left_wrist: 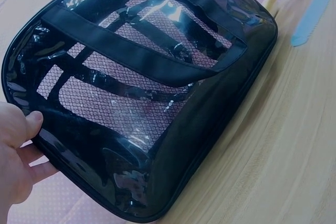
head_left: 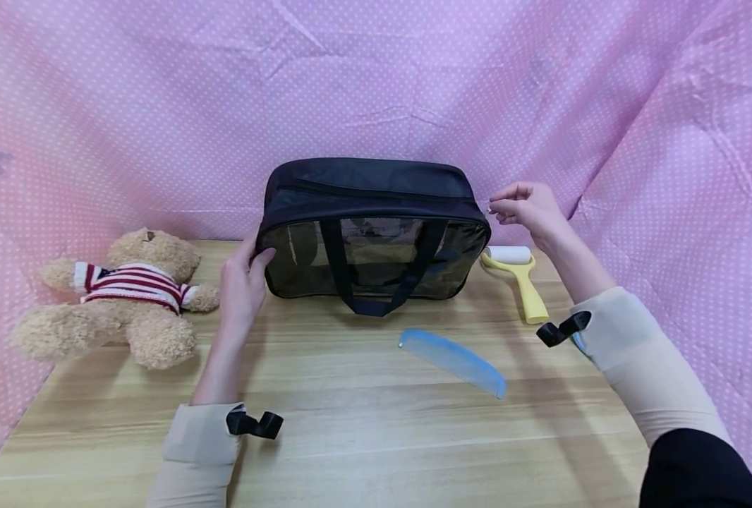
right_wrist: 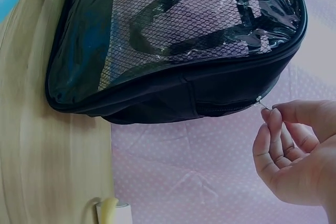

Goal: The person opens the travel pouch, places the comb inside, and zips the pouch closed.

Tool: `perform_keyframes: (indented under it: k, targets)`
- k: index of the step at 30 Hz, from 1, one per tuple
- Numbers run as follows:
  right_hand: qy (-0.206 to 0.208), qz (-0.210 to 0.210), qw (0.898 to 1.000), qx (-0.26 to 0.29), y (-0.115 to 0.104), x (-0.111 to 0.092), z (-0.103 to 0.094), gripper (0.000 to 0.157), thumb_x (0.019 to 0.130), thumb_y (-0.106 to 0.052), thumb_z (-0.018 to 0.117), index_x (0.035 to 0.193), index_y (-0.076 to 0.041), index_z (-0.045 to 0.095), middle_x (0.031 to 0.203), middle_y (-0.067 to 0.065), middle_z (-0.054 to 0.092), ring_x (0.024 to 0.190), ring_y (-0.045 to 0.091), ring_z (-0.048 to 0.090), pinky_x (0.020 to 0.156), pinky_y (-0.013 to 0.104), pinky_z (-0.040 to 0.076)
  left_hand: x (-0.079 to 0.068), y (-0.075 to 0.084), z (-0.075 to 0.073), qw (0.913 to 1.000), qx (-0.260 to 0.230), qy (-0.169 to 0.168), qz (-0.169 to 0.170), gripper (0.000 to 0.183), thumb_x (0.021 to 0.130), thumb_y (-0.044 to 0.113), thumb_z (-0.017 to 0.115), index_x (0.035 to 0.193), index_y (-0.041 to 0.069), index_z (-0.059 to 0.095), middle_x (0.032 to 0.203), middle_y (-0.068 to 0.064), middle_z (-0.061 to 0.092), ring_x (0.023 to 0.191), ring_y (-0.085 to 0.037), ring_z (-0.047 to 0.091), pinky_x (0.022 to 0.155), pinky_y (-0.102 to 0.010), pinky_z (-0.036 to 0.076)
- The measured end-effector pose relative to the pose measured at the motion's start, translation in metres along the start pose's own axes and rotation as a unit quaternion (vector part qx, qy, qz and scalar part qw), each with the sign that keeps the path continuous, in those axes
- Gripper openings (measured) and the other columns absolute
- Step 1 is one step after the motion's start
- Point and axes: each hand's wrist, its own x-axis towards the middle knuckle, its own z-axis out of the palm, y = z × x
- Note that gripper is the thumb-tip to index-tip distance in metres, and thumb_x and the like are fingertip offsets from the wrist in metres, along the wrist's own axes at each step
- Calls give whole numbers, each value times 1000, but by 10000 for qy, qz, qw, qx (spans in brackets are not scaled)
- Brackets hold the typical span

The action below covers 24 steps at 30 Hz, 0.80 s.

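Observation:
A black bag point(head_left: 376, 185) with clear front panel, mesh and dark strap handles stands upright at the back of the table. My left hand point(head_left: 243, 286) grips its left side, thumb on the clear front and fingers behind the edge, as the left wrist view shows. On the other side, my right hand point(right_wrist: 296, 150) pinches a small metal zipper pull point(right_wrist: 261, 101) between thumb and forefinger. That pull sits at the zipper point(right_wrist: 226, 109) running down the bag's right end. Along the top, the zipper line lies closed in the head view.
A teddy bear point(head_left: 136, 288) in a striped shirt lies at the left. Right of the bag is a yellow-handled lint roller point(head_left: 528, 293). In front lies a blue comb point(head_left: 453, 360) on the wooden table point(head_left: 350, 437). Pink dotted cloth point(head_left: 376, 85) hangs behind.

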Motion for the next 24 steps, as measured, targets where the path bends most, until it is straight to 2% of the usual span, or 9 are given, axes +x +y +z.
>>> perform_keyframes:
  k: [3,8,14,24]
  targets:
    - [-65,-43,9999,-140,-8,1,2,20,93,2,67,86,-15,76,71,-10,74,60,2,66,61,17,59,0,1,0,10000,-9,15,-6,34,102,6,60,135,7,67,135,-18,68,128,-33,62,112,-47,46]
    - [-136,-144,9989,-420,-22,2,5,15,93,0,67,91,-10,78,71,-11,75,59,3,66,62,17,59,-1,0,1,10000,-12,67,-9,33,102,6,61,134,7,67,134,-18,69,128,-33,63,112,-48,47]
    - [-226,-198,9974,-662,-38,5,8,21,95,-1,67,84,-16,77,70,-10,75,58,4,64,61,17,58,0,-1,2,10000,33,68,39,33,102,7,61,134,9,68,136,-17,68,130,-33,62,113,-48,47]
    - [-373,-231,9952,-873,-57,9,20,21,95,-3,68,81,-17,76,70,-8,73,59,5,63,58,16,57,0,-1,1,10000,-54,38,26,33,102,7,61,135,7,67,136,-18,68,130,-34,62,114,-49,46]
